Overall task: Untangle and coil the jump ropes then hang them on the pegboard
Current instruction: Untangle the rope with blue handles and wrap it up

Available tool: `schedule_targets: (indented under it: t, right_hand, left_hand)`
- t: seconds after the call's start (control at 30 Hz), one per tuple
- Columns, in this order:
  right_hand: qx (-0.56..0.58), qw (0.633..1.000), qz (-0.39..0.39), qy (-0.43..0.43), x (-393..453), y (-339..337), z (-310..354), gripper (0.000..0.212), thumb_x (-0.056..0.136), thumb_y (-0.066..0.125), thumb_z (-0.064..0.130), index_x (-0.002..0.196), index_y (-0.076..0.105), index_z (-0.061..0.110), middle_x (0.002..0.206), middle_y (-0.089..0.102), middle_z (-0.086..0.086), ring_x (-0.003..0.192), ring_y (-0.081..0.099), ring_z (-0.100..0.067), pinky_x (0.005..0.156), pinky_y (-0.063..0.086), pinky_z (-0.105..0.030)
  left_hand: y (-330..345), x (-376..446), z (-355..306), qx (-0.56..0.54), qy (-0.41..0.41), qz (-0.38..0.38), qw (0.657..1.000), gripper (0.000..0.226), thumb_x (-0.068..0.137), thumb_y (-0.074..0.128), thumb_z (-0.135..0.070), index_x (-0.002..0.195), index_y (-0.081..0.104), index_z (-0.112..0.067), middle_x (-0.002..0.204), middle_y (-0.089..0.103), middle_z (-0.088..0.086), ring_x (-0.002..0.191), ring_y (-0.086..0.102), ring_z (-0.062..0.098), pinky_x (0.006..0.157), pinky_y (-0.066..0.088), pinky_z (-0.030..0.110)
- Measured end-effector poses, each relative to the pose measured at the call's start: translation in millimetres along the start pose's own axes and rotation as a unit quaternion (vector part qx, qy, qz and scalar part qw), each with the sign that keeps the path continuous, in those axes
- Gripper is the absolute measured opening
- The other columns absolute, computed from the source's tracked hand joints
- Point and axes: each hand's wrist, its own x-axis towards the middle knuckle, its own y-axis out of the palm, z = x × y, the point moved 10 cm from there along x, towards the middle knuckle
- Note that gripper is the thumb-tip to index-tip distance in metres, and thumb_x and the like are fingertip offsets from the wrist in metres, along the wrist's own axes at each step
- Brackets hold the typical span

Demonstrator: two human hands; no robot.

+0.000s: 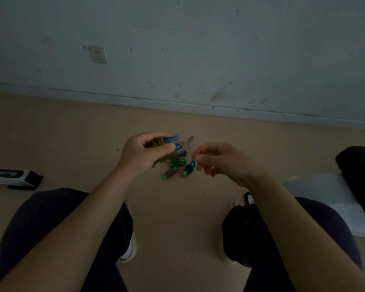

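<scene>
1. Jump ropes [174, 159] hang in one small tangled bunch between the two hands, up in the air above the floor [72, 133], in front of the knees
2. Left hand [143, 153] has its fingers curled tight round the top of the bunch, with two blue handles [174, 142] poking out past its fingers
3. Right hand [217, 160] pinches a thin bit of rope between thumb and finger, just beside the teal handles [189, 168] that dangle low
4. To do this step well, I think the left hand should hold the bunch steady while the right hand pulls one strand out slowly (a hard tug would likely make the knot tighter)
5. Following one rope from its handle looks like the easy way to free it
6. Floor ahead gives room to stretch a rope out, up to the wall [198, 49]
7. A long box [11, 175] lies off to the left, and a white sheet [325, 199] with a black thing [360, 171] lies on the right, so ropes should stay in the middle
8. No pegboard shows in this view
</scene>
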Motion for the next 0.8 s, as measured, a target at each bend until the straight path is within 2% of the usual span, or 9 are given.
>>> schedule_targets:
  t: [0.1,0.2,0.27,0.37,0.4,0.5,0.57,0.63,0.8]
  right_hand:
    - [0.018,1.000,0.005,0.025,0.2,1.5,-3.6,0.028,0.096,0.060,0.019,0.102,0.068,-0.007,0.069,0.042,-0.013,0.056,0.033,-0.013,0.052,0.023,-0.026]
    - [0.067,0.997,0.017,0.029,-0.1,1.8,-1.4,0.030,0.101,0.051,0.025,0.089,0.064,0.001,0.065,0.030,-0.004,0.053,0.024,-0.013,0.052,0.015,-0.029]
    - [0.079,0.996,0.010,0.031,-0.7,-0.7,-2.2,0.028,0.101,0.051,0.024,0.087,0.064,0.004,0.068,0.042,-0.004,0.055,0.035,-0.012,0.051,0.025,-0.026]
    - [0.028,0.999,0.006,0.036,-2.4,-2.3,-4.1,0.019,0.097,0.058,0.022,0.093,0.072,0.010,0.074,0.064,0.009,0.074,0.052,-0.009,0.069,0.040,-0.028]
    - [0.007,0.999,0.018,0.033,-3.4,0.0,-3.3,0.017,0.095,0.061,0.022,0.094,0.074,0.012,0.073,0.065,0.012,0.076,0.050,-0.009,0.070,0.038,-0.028]
    - [0.068,0.997,0.037,0.007,-4.1,3.3,5.2,0.014,0.085,0.066,0.019,0.092,0.074,0.010,0.071,0.055,-0.006,0.064,0.044,-0.012,0.059,0.034,-0.023]
    - [0.141,0.990,0.017,-0.007,-1.5,-1.9,8.7,0.012,0.086,0.065,0.008,0.096,0.072,0.005,0.068,0.062,-0.006,0.060,0.055,-0.012,0.054,0.045,-0.019]
    - [0.166,0.986,-0.008,-0.019,1.5,-6.5,9.4,0.012,0.089,0.062,0.000,0.098,0.070,0.001,0.071,0.069,-0.007,0.064,0.064,-0.015,0.061,0.055,-0.020]
    - [0.137,0.989,-0.027,-0.043,5.9,-4.2,9.5,0.011,0.089,0.061,-0.006,0.098,0.065,-0.001,0.070,0.071,-0.008,0.062,0.068,-0.016,0.061,0.058,-0.022]
  left_hand:
    - [-1.3,0.2,-1.3,0.006,0.008,-0.011,1.000,0.025,0.080,0.084,-0.022,0.085,0.076,-0.045,0.080,0.076,0.001,0.066,0.064,0.023,0.045,0.044,0.022]
    - [-3.8,0.4,0.6,0.016,0.001,-0.018,1.000,0.021,0.081,0.083,-0.025,0.091,0.077,-0.042,0.085,0.077,-0.001,0.066,0.065,0.017,0.046,0.047,0.024]
    - [-5.4,0.5,2.7,0.020,-0.005,-0.024,0.999,0.020,0.082,0.082,-0.027,0.096,0.077,-0.039,0.084,0.076,-0.003,0.065,0.065,0.011,0.047,0.048,0.023]
    - [-7.1,2.4,6.0,0.028,-0.013,-0.035,0.999,0.021,0.081,0.083,-0.027,0.100,0.078,-0.033,0.082,0.075,-0.006,0.060,0.063,0.004,0.046,0.048,0.021]
    - [-7.4,3.1,7.6,0.031,-0.015,-0.036,0.999,0.021,0.081,0.083,-0.027,0.101,0.078,-0.032,0.082,0.075,-0.005,0.059,0.062,0.003,0.046,0.047,0.021]
    - [-1.2,4.6,13.8,0.035,-0.026,-0.004,0.999,0.022,0.078,0.085,-0.027,0.097,0.078,-0.035,0.081,0.076,-0.003,0.060,0.065,0.006,0.045,0.045,0.021]
    - [8.2,3.2,15.7,0.050,-0.025,0.035,0.998,0.024,0.076,0.087,-0.030,0.095,0.076,-0.040,0.081,0.076,-0.009,0.063,0.068,0.004,0.047,0.045,0.016]
    - [17.1,1.0,15.0,0.069,-0.017,0.067,0.995,0.026,0.075,0.088,-0.034,0.097,0.075,-0.041,0.080,0.074,-0.016,0.066,0.067,-0.002,0.050,0.043,0.010]
    - [22.6,-0.1,12.7,0.065,-0.006,0.078,0.995,0.025,0.075,0.088,-0.033,0.091,0.074,-0.045,0.076,0.073,-0.022,0.064,0.065,-0.007,0.051,0.042,0.007]
